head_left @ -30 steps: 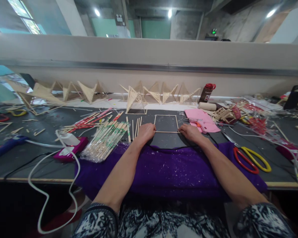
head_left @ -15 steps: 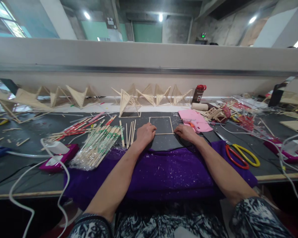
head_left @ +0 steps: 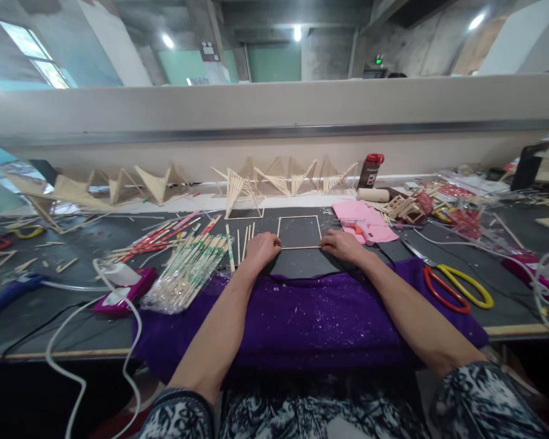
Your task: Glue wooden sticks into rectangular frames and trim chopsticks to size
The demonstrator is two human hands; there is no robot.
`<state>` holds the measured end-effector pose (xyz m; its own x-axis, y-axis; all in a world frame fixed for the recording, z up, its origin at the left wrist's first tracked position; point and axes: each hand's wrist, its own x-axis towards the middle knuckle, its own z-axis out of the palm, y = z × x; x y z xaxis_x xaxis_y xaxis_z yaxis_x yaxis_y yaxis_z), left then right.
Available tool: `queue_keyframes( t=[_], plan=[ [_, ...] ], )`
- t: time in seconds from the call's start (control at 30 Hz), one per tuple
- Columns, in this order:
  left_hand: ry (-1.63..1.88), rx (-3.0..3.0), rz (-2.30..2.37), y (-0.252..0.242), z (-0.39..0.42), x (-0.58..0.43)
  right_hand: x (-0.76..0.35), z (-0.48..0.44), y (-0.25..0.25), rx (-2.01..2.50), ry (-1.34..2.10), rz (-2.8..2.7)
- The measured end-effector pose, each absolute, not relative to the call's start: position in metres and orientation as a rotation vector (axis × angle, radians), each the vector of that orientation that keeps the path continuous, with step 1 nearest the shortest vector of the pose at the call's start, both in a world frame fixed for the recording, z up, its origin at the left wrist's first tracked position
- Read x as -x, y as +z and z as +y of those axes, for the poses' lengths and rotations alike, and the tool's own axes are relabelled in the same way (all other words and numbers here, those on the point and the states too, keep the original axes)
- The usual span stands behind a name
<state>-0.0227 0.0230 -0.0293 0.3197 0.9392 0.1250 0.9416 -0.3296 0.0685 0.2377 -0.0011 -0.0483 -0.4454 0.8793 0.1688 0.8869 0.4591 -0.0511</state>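
A square frame of thin wooden sticks (head_left: 301, 247) lies flat on the dark tabletop in front of me. My left hand (head_left: 264, 251) pinches its near left corner. At the near right corner, the fingertips of my right hand (head_left: 340, 245) are closed on the frame. Several loose wooden sticks (head_left: 246, 239) lie just beyond the left hand. To their left is a clear plastic pack of chopsticks (head_left: 187, 271). Beyond the right hand, a hot glue gun (head_left: 359, 227) rests on a pink cloth (head_left: 379, 219).
Stick models with fanned sides (head_left: 242, 183) stand along the back near a red-capped bottle (head_left: 370, 171). Large scissors (head_left: 457, 286) lie at right. A purple cloth (head_left: 311, 323) drapes over the front edge. Power strips (head_left: 128, 292) and white cables (head_left: 135, 341) lie at left.
My left hand has moved slightly left and down along the frame to its near left corner. The right hand stays at the near right corner. The camera view has shifted a little.
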Motion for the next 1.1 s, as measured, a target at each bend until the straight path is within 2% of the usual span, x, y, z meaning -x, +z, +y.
queue_keyframes(
  t=[0.77, 1.1],
  plan=[
    [-0.11, 2.523, -1.711, -0.027, 0.014, 0.014, -0.224, -0.004, -0.05, 1.661, -0.166, -2.512],
    [-0.208, 2.508, -1.667, -0.027, 0.017, 0.017, -0.223, -0.004, -0.049, 1.67, -0.117, -2.476]
  ],
)
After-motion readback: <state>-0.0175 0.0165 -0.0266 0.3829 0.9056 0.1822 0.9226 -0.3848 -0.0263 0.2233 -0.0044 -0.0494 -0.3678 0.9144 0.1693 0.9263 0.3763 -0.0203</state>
